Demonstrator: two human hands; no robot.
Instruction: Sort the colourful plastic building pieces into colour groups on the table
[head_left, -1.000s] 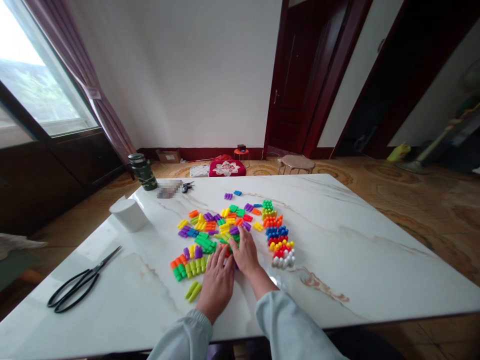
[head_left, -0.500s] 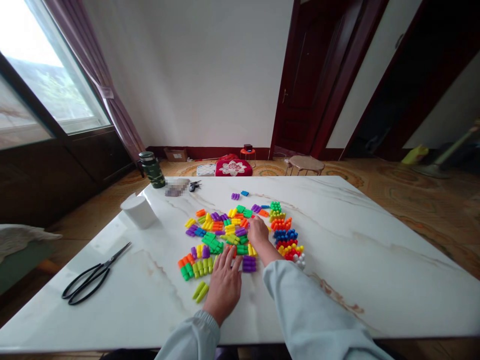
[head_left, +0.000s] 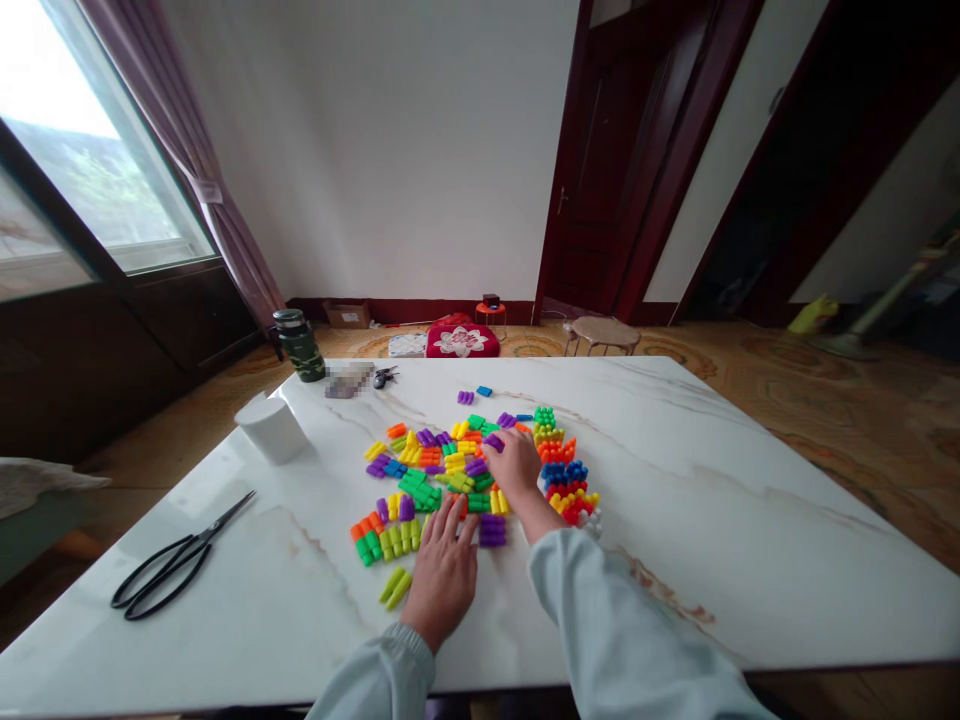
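Several small plastic bricks in many colours lie scattered on the white marble table. My left hand lies flat and open on the table, its fingertips touching bricks at the near edge of the pile. My right hand reaches into the middle of the pile, its fingers pinched on a small purple brick. A purple block of joined bricks sits between my hands. To the right stands a joined strip of green, yellow, orange, blue, red and white bricks.
Black scissors lie near the table's left front edge. A white cylinder and a dark green bottle stand at the left rear, with keys nearby. Behind the table are a small round stool and a red cushion.
My right hand has moved away from my left hand and further into the pile, and now pinches a purple brick. A purple block now shows between the hands. My left hand has stayed put.
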